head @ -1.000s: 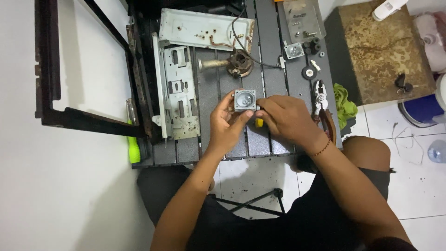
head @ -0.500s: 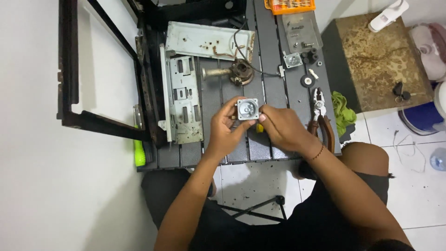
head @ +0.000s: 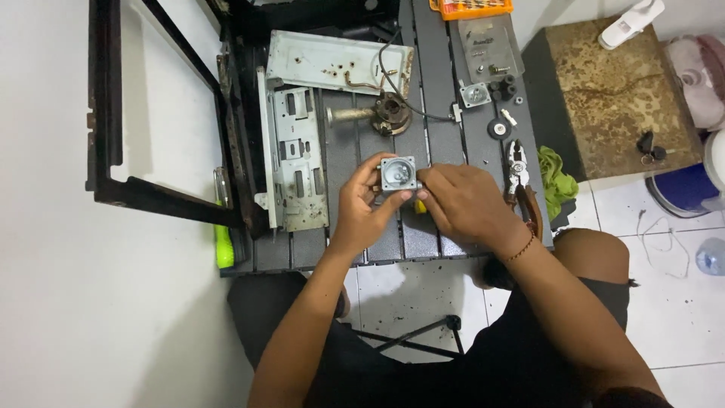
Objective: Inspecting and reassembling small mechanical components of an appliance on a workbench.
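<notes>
A dark slatted table (head: 343,162) stands over a white tiled floor (head: 664,302). On its left side lie two perforated grey metal panels, one lengthwise (head: 296,155) and one across the far end (head: 340,62). Near the middle rests a rusty motor with a shaft (head: 381,115). To the right sit a grey plate with screws (head: 489,47), a small square metal part (head: 475,94), a black disc (head: 498,128) and pliers (head: 519,170). An orange tray (head: 470,7) lies at the far edge.
</notes>
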